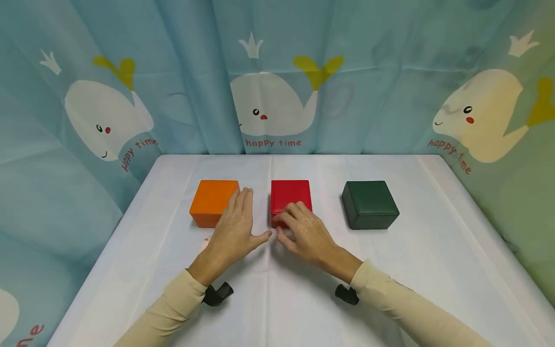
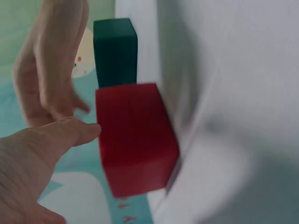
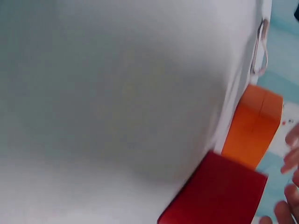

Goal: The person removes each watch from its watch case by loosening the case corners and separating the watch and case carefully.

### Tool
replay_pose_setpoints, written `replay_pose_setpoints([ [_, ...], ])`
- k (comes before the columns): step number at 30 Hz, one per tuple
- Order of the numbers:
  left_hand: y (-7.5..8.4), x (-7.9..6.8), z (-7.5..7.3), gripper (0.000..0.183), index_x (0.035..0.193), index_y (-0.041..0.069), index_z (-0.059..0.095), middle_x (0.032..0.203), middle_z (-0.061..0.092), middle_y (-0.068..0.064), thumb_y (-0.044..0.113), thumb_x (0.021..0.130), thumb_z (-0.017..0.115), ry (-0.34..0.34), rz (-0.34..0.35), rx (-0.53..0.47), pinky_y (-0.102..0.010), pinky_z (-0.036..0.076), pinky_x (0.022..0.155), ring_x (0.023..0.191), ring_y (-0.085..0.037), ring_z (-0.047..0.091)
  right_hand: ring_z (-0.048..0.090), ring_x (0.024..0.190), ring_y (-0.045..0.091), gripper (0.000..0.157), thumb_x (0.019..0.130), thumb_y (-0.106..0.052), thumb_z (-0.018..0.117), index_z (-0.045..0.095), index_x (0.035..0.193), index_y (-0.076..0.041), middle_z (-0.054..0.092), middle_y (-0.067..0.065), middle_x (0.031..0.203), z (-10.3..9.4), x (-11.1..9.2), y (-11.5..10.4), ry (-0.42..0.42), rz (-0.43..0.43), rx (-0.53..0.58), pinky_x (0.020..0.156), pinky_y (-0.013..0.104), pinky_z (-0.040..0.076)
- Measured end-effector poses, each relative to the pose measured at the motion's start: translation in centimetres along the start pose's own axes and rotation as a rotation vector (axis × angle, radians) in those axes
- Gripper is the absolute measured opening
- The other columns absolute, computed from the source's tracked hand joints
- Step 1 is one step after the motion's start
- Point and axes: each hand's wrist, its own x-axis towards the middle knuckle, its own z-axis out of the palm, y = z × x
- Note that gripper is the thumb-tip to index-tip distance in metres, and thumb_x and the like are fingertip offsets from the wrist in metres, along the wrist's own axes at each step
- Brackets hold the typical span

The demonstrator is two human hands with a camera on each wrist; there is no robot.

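A red box [image 1: 291,195] with its lid down sits on the white table between an orange box [image 1: 215,196] and a dark green box [image 1: 371,197]. My left hand [image 1: 233,231] hovers beside the orange box with straight fingers, the thumb pointing toward the red box. My right hand [image 1: 305,236] is over the front edge of the red box, its fingers loosely bent and holding nothing. In the left wrist view the right hand [image 2: 51,60] hangs above the red box [image 2: 133,135].
A thin pale loop [image 3: 261,49] lies beside the orange box [image 3: 252,123] in the right wrist view. The white table [image 1: 269,308] ends at a blue curtain [image 1: 277,96] printed with whales. Black wrist mounts [image 1: 218,294] show under both forearms.
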Motion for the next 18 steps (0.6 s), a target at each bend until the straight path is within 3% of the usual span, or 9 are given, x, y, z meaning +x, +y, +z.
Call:
replay_pose_setpoints([
  [2,0.5,0.1,0.5,0.109,0.153,-0.013,0.022,0.157,0.030,-0.030,0.040,0.082,0.085,-0.022,-0.020,-0.096,-0.055,0.028,0.114,0.145,-0.047,0.026,0.053,0.108,0.021,0.031,0.088,-0.015,0.072,0.071,0.118,-0.008,0.060,0.006,0.120,-0.4,0.4,1.0,0.030,0.027,0.013,0.092,0.035,0.051],
  [6,1.0,0.7,1.8,0.111,0.158,-0.008,0.017,0.162,0.025,-0.024,0.038,0.083,0.085,-0.042,-0.130,-0.337,-0.053,0.022,0.117,0.148,-0.041,0.025,0.045,0.132,0.027,0.047,0.090,-0.020,0.069,0.063,0.134,-0.004,0.051,0.010,0.142,-0.9,1.0,3.0,0.040,0.105,0.017,0.106,0.045,0.043],
  [11,1.2,1.8,4.3,0.110,0.160,-0.003,0.017,0.164,0.023,-0.019,0.038,0.083,0.085,-0.036,-0.259,-0.608,-0.054,0.026,0.116,0.149,-0.036,0.025,0.026,0.148,0.030,0.079,0.087,-0.046,0.070,0.048,0.150,-0.004,0.032,0.011,0.161,-0.4,1.4,5.2,-0.081,0.264,-0.030,0.109,0.054,0.038],
  [15,1.0,2.2,6.1,0.100,0.159,-0.005,0.021,0.162,0.029,-0.019,0.029,0.088,0.083,-0.036,-0.222,-0.692,-0.049,0.029,0.116,0.146,-0.033,0.032,0.014,0.152,0.030,0.099,0.085,-0.062,0.069,0.035,0.158,-0.005,0.021,0.012,0.166,0.2,1.2,6.5,-0.218,0.327,-0.036,0.113,0.053,0.033],
  [18,0.8,2.3,6.9,0.084,0.154,-0.009,0.033,0.152,0.045,-0.021,0.017,0.089,0.081,0.019,-0.195,-0.702,-0.044,0.039,0.110,0.137,-0.032,0.047,0.011,0.153,0.029,0.102,0.085,-0.063,0.070,0.030,0.160,-0.006,0.020,0.013,0.166,0.4,1.3,7.1,-0.257,0.313,-0.019,0.114,0.051,0.032],
])
